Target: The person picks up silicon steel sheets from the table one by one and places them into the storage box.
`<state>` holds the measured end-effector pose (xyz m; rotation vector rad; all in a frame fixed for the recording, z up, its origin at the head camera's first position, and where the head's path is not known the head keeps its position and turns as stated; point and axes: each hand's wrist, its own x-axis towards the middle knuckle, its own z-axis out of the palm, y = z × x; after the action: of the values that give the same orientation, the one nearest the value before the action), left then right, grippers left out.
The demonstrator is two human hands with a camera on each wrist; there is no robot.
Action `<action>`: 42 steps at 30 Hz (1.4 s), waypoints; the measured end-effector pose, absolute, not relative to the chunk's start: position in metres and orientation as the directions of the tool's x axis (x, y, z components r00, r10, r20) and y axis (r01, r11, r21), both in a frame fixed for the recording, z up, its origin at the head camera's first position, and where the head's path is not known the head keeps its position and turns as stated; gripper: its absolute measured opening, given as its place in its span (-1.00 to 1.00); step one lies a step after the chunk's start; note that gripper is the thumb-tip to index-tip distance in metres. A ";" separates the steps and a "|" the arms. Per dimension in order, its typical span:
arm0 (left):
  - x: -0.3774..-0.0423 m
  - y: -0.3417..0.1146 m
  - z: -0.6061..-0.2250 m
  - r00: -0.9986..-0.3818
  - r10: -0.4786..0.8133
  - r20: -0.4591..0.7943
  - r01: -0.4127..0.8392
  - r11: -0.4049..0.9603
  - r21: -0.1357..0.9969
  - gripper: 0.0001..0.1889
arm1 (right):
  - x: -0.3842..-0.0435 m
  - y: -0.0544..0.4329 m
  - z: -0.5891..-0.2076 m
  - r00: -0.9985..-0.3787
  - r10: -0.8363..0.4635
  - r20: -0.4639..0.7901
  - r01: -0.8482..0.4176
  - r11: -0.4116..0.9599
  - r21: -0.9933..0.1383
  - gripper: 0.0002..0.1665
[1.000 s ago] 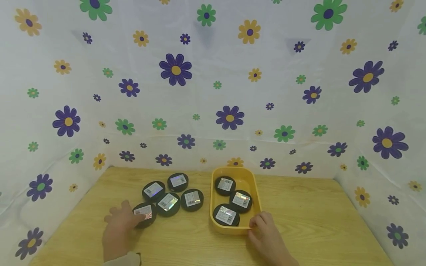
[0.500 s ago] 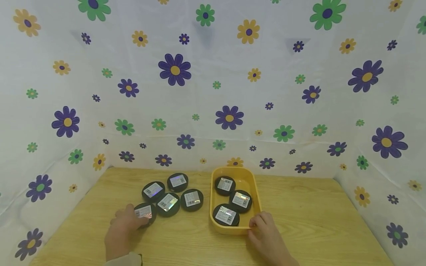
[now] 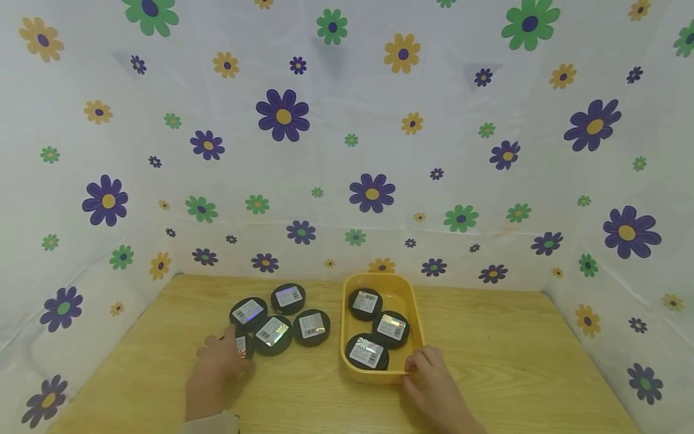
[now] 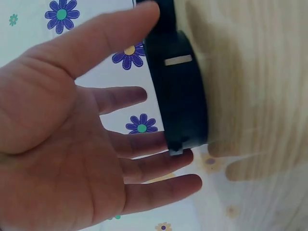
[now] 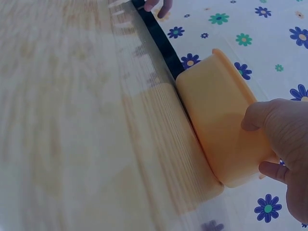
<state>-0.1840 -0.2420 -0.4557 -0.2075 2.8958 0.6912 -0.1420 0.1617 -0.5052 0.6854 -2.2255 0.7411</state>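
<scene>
My left hand [image 3: 214, 374] is at a flat round black container [image 3: 242, 346] with a white label, nearest me in a loose group. In the left wrist view, the container's black side [image 4: 178, 96] stands between the thumb [image 4: 130, 29] and the straight, spread fingers; whether they touch it is unclear. My right hand [image 3: 436, 386] grips the near right corner of a yellow plastic tray [image 3: 374, 375]. The right wrist view has the thumb and fingers [image 5: 257, 115] at the tray's wall [image 5: 221, 125]. Inside the tray lie three black containers [image 3: 365, 351], labels up.
Several more labelled black containers lie close together left of the tray, one [image 3: 273, 335] right beside the left hand's container and one [image 3: 311, 327] nearest the tray. Behind the wooden table [image 3: 488, 337] hangs a white cloth [image 3: 347, 163] printed with flowers.
My left hand has shifted a little right and over the nearest black container, covering more of it. The right hand and the tray have stayed in place.
</scene>
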 end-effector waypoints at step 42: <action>-0.180 -0.222 -0.415 -0.985 -0.152 -0.079 -0.171 0.874 0.455 -0.02 | -0.140 0.161 -0.506 -0.725 -0.211 0.655 -0.551 0.748 -0.369 -0.51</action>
<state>-0.1804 -0.2216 -0.4149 -0.2592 3.0013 0.7341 -0.1395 0.1605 -0.5062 0.5711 -2.3473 0.7479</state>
